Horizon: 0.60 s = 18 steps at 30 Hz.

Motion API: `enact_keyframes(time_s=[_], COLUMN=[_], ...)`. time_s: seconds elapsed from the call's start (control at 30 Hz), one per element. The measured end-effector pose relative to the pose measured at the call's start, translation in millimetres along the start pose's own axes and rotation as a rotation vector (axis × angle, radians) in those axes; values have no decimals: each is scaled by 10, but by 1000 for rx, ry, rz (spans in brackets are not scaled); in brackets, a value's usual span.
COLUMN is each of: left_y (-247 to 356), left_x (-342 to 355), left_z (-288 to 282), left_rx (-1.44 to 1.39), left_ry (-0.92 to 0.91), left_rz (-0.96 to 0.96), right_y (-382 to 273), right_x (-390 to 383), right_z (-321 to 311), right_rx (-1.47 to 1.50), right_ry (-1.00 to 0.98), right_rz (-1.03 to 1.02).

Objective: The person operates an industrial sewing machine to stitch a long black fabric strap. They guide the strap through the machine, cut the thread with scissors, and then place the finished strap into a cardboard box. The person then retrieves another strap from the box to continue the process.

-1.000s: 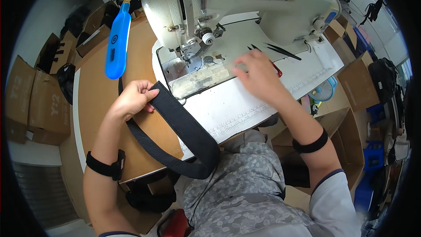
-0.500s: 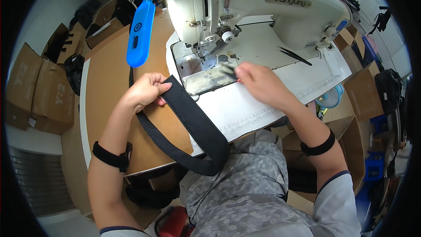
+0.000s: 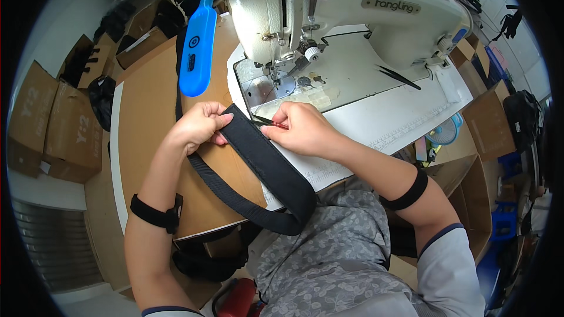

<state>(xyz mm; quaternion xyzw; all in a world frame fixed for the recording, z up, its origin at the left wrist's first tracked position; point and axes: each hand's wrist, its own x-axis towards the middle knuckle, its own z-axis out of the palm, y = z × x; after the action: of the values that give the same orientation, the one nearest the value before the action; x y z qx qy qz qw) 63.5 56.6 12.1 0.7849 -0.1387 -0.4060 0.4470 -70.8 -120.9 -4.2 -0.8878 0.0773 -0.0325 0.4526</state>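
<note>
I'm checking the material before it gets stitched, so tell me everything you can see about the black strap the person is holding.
The black strap is a wide band of woven-looking webbing with a padded, matte section near its upper end. That end lies on the sewing machine's bed, in front of the needle area. The left hand pinches its upper edge; the right hand presses on it, holding a small thin tool against it. From there it runs down over the table edge, then curves back left in a narrower ribbed loop across the brown tabletop.

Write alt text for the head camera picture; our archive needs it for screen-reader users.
A person's left hand and right hand hold the end of a wide black strap on a table in front of a white sewing machine. The right hand pinches small snips at the strap's edge; a blue lamp hangs nearby.
</note>
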Motion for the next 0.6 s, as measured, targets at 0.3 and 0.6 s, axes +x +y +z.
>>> enact_keyframes(time_s=[0.3,0.6], left_y=[82,13], left_x=[39,30], left_z=[-7,-86], left_rx=[21,-33], left_ry=[-17,-32], left_rz=[-71,-24], right_y=[-24,16], right_x=[-37,-11], right_z=[107,-148], right_rx=[-59,-476], right_ry=[92,87], right_rz=[-155,-286])
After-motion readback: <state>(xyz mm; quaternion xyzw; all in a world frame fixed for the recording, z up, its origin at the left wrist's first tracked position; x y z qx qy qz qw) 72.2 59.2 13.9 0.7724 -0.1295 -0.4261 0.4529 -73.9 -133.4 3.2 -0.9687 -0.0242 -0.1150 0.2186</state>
